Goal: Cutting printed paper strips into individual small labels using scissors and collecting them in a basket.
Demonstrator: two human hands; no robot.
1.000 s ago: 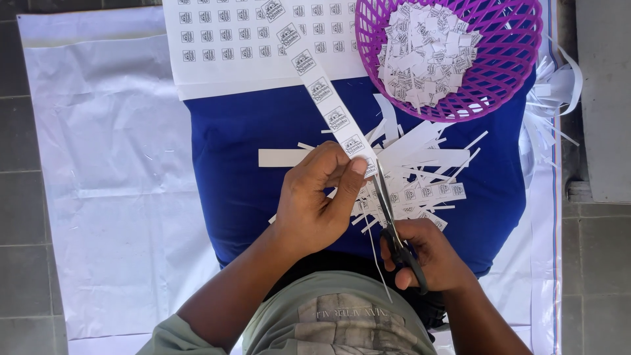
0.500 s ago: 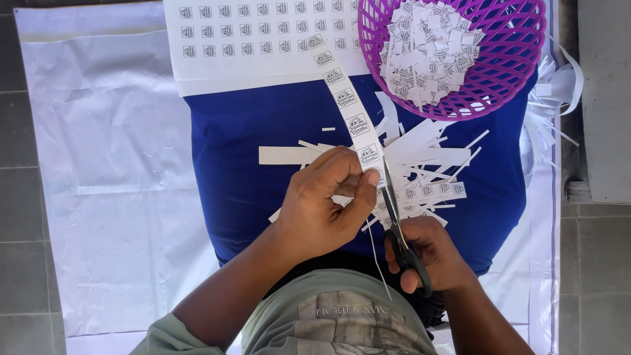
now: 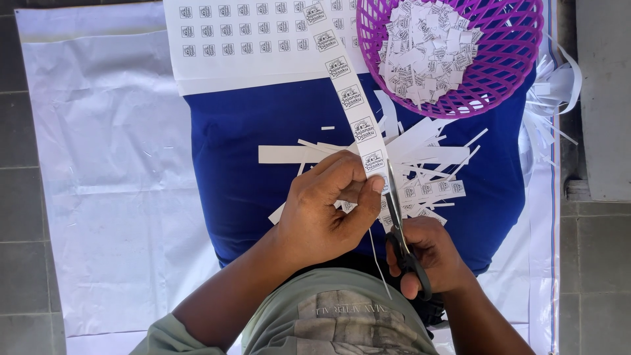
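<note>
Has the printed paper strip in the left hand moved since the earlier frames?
Yes. The strip has swung rightward at its far end, nearer the purple basket, judged against the printed sheet.

One scissors (image 3: pixel 401 227), one basket (image 3: pixel 506 66)

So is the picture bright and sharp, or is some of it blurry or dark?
Head view: bright, even daylight; the white sheet is almost glaring. The left hand holding the paper strip, the scissors in the right hand and the purple basket are all sharp. Only soft shadows show under the hands. The shirt at the bottom edge is a little soft.
</note>
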